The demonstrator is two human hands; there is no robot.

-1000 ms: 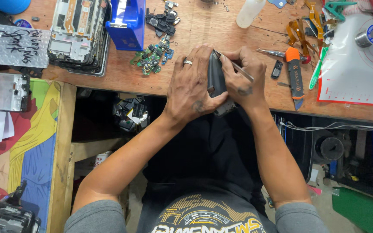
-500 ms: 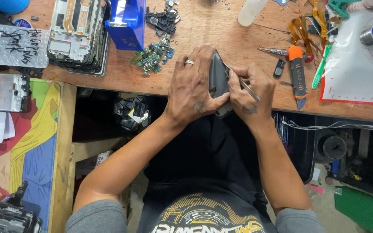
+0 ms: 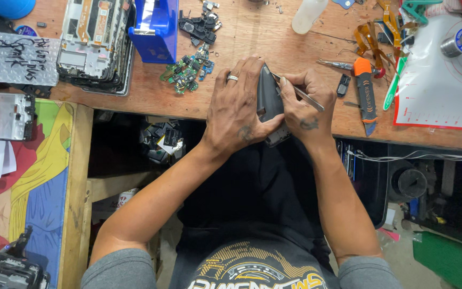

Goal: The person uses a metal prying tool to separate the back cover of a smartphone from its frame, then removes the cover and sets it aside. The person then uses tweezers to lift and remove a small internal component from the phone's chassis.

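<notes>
Here, item by item, as I see it from the head view. Left hand [image 3: 239,109]: fingers curled and clamped on a dark phone body [image 3: 269,101], held on edge at the near lip of the wooden bench [image 3: 274,37]. Right hand [image 3: 306,107]: closed in a pinch on thin metal tweezers [image 3: 300,95], tips at the phone's upper edge, fingers bracing its far side. Phone: I judge it light, stiff, slick-sided and fragile at any exposed part, best gripped by its long edges, as it is now. Nearby: green circuit boards [image 3: 187,74] to the left, an orange-handled opening tool [image 3: 366,93] to the right, stacked phone frames [image 3: 94,45] and a blue bin [image 3: 159,24] further left, a white mat [image 3: 445,91] far right.
</notes>
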